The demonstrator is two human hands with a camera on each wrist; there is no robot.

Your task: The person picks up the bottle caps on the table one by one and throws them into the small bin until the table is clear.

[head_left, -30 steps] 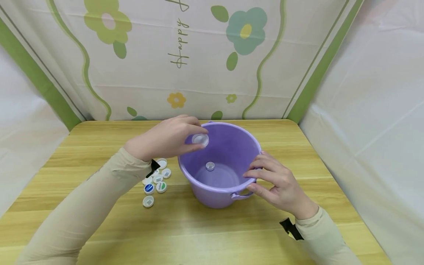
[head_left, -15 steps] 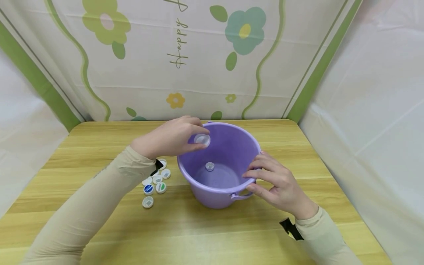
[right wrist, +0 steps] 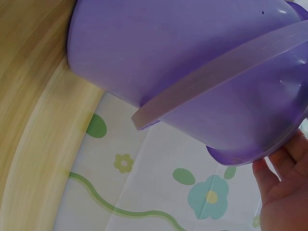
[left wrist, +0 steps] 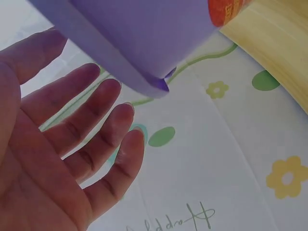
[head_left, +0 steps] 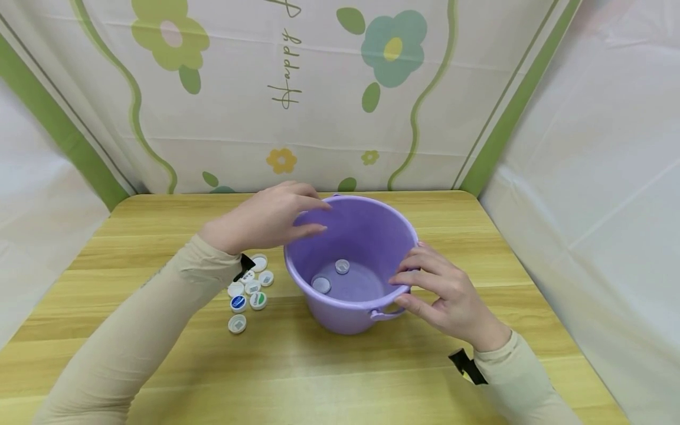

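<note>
A purple bucket [head_left: 347, 319] stands upright on the wooden table. Two bottle caps lie on its floor: a pale one [head_left: 321, 285] close to the near left wall and a smaller one [head_left: 342, 267] further back. Over the bucket's left rim, my left hand [head_left: 271, 217] has its thumb and fingers parted, with nothing between them. The left wrist view shows those fingers [left wrist: 103, 130] spread beside the rim. My right hand [head_left: 446, 289] grips the rim on the right, fingers over the edge and thumb outside, near the handle [head_left: 388, 316].
Several bottle caps lie in a cluster left of the bucket, among them a blue one [head_left: 238, 303], a white one with green print [head_left: 258, 300] and a separate white one [head_left: 236, 323] nearer the front. Behind the table [head_left: 319, 378] hangs a flowered cloth [head_left: 228, 118].
My left hand has let go of the pale bottle cap, which now lies inside the bucket. Its fingers have parted and drawn slightly left. My right hand stays on the rim.
</note>
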